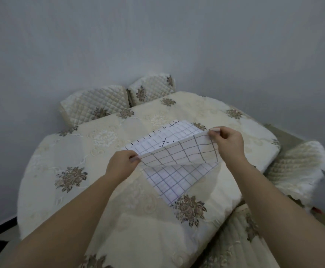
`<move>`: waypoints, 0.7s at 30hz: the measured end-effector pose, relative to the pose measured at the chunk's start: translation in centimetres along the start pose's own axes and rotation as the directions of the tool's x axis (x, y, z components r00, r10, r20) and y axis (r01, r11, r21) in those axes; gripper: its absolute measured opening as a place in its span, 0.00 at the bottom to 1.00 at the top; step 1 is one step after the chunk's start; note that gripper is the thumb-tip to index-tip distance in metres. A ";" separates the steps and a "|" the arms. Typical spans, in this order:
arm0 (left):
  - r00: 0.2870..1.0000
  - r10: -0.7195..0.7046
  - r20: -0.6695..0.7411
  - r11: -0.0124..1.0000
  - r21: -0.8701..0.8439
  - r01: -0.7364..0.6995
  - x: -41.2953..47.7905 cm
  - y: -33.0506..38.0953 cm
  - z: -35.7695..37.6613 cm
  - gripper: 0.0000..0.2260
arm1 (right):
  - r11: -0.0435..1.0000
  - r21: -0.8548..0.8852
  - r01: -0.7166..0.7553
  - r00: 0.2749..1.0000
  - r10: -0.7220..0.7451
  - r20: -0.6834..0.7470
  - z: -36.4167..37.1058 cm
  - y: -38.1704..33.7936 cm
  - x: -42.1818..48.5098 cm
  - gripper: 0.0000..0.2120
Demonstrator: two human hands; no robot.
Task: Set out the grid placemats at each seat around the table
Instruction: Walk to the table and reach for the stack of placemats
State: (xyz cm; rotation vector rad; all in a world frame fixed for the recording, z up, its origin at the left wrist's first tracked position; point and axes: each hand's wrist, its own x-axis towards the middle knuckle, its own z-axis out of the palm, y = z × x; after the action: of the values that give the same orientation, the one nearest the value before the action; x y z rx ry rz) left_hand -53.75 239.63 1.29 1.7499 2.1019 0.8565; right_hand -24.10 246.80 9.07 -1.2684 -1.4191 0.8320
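Observation:
A stack of white grid placemats (177, 182) lies in the middle of the table (65, 151), which is covered by a cream floral cloth. The top placemat (179, 153) is lifted off the stack along its far edge, its beige grid underside facing me. My left hand (122, 163) pinches its left corner. My right hand (228, 144) pinches its right corner, slightly higher. The near part of the lifted mat still touches the stack.
Two quilted chair backs (94, 105) stand at the table's far side against the grey wall. Another quilted chair (300, 163) is at the right, and a chair seat (240, 235) sits close at the near right. Dark floor shows at the lower left.

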 end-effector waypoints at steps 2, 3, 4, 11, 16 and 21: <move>0.999 -0.026 -0.043 0.997 -0.071 0.023 0.2 0.3 -1.4 0.08 | 1.000 -0.025 0.009 1.000 -0.010 -0.029 -0.5 -0.7 0.1 0.04; 0.997 -0.031 -0.065 0.996 -0.083 0.026 0.3 0.5 -2.2 0.06 | 0.999 -0.033 0.007 0.999 -0.009 -0.045 -0.8 -0.9 0.1 0.04; 0.995 -0.034 -0.090 0.996 -0.086 0.027 0.4 0.7 -3.1 0.06 | 0.999 -0.033 0.003 0.998 -0.005 -0.058 -1.1 -1.2 0.1 0.04; 0.955 -0.084 -0.285 0.966 -0.259 0.008 0.9 2.8 -8.5 0.07 | 1.000 0.007 0.026 0.994 -0.025 -0.107 -2.1 -2.5 0.2 0.10; 0.915 -0.162 -0.370 0.902 -0.431 -0.015 1.3 4.5 -11.8 0.07 | 0.997 0.067 0.040 0.989 -0.030 -0.146 -2.6 -4.8 0.3 0.06; 0.886 -0.133 -0.445 0.842 -0.523 -0.137 1.6 6.3 -15.3 0.02 | 0.993 0.063 0.103 0.984 -0.093 -0.149 -3.4 -7.9 1.2 0.04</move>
State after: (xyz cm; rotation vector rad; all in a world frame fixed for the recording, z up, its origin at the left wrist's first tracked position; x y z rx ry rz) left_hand -57.61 237.72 17.31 1.3219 1.8194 1.8203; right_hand -22.88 245.83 17.64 -1.1724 -1.3129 0.7019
